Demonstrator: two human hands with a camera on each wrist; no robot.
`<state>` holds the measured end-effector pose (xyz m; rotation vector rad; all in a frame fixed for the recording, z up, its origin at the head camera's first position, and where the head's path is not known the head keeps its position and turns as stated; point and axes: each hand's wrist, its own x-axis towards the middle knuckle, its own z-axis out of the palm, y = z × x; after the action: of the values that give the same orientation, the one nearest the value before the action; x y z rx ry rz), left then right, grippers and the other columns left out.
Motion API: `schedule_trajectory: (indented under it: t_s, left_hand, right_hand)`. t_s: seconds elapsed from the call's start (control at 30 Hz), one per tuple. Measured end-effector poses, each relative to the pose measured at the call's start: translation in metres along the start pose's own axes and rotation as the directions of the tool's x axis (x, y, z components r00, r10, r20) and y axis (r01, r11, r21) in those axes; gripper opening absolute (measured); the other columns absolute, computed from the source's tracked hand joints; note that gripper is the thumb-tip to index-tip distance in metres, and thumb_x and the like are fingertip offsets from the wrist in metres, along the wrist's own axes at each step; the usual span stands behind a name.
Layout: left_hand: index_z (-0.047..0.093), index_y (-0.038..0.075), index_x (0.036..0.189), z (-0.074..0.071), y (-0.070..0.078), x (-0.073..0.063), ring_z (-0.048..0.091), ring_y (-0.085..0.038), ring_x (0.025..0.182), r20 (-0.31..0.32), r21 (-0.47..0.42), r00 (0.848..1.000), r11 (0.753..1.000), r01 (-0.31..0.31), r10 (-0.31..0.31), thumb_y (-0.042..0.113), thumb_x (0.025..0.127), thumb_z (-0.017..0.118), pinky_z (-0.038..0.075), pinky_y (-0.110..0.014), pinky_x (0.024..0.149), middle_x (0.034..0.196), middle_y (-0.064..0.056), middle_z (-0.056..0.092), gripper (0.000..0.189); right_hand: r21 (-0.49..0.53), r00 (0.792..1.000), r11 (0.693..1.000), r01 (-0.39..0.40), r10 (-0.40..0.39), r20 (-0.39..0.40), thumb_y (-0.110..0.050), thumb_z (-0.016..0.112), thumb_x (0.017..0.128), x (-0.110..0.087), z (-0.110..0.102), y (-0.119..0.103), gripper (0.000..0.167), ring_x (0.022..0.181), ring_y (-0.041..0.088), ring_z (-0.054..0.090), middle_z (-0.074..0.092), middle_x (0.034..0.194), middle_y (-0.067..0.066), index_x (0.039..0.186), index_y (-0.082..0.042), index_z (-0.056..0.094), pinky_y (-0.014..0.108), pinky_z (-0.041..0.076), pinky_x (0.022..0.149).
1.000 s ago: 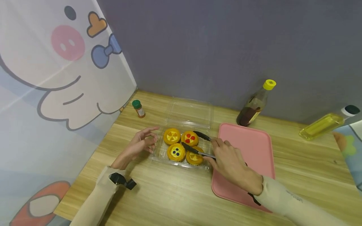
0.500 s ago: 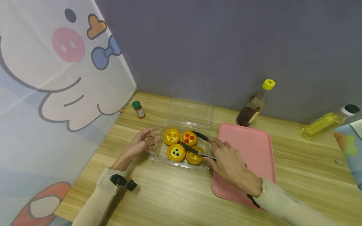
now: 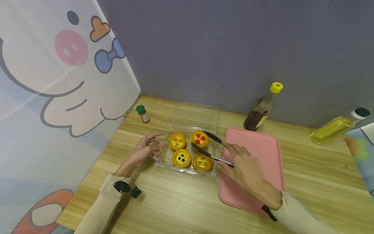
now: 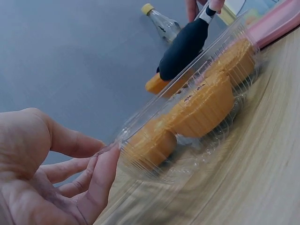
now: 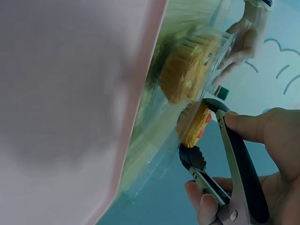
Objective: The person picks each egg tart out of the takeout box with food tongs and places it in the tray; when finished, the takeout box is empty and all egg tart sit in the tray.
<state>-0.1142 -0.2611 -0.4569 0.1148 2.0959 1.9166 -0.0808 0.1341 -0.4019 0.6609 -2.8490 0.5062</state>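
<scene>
My right hand (image 3: 243, 167) holds black-tipped tongs (image 3: 208, 154). Their tips are closed on an egg tart with red pieces on top (image 3: 199, 139), which the left wrist view shows raised above the other tarts. Below it is a clear plastic clamshell box (image 3: 187, 169), its lid (image 3: 195, 117) laid back. Inside sit a tart with dark dots (image 3: 181, 158) and two with yellow wedges, one at the back left (image 3: 177, 141) and one at the front right (image 3: 203, 162). Thumb and fingers of my left hand (image 4: 51, 173) pinch the box's left edge.
A pink tray (image 3: 260, 152) lies right of the box. Behind it stands a dark sauce bottle with a yellow cap (image 3: 258, 113). An oil bottle (image 3: 333, 130) is farther right, and a small green-capped spice jar (image 3: 143, 113) is at the back left.
The tongs have shifted right and up with the red-topped tart between their tips, so it has come away from its place among the others. My left hand stays at the box edge.
</scene>
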Motion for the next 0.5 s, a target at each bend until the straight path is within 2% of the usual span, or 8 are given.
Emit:
schedule_trajectory:
  t_s: [0.23, 0.5]
  left_hand:
    - [0.037, 0.003, 0.159, 0.000, 0.001, 0.003, 0.060, -0.011, 0.068, 0.000, 0.021, 1.000, 1.000, 0.002, -0.002, 0.002, 0.103, 0.054, 0.062, -0.025, 0.054, 0.111, -0.015, 0.056, 0.058]
    - [0.040, 0.004, 0.158, -0.001, 0.004, 0.005, 0.060, -0.011, 0.069, -0.010, 0.064, 1.000, 0.998, 0.017, -0.016, 0.005, 0.104, 0.054, 0.061, -0.024, 0.054, 0.114, -0.019, 0.057, 0.056]
  right_hand:
    - [0.045, 0.995, 0.998, -0.045, 0.049, -0.086, -0.045, 0.086, 0.084, -0.010, -0.009, 0.015, 0.071, 0.097, 0.031, 0.068, 0.070, 0.125, 0.009, 0.139, -0.006, 0.062, 0.048, 0.059, 0.056]
    - [0.058, 0.977, 0.998, -0.014, 0.026, -0.213, -0.033, 0.091, 0.080, -0.017, -0.017, 0.039, 0.068, 0.094, 0.036, 0.068, 0.071, 0.118, 0.017, 0.132, 0.002, 0.065, 0.053, 0.059, 0.070]
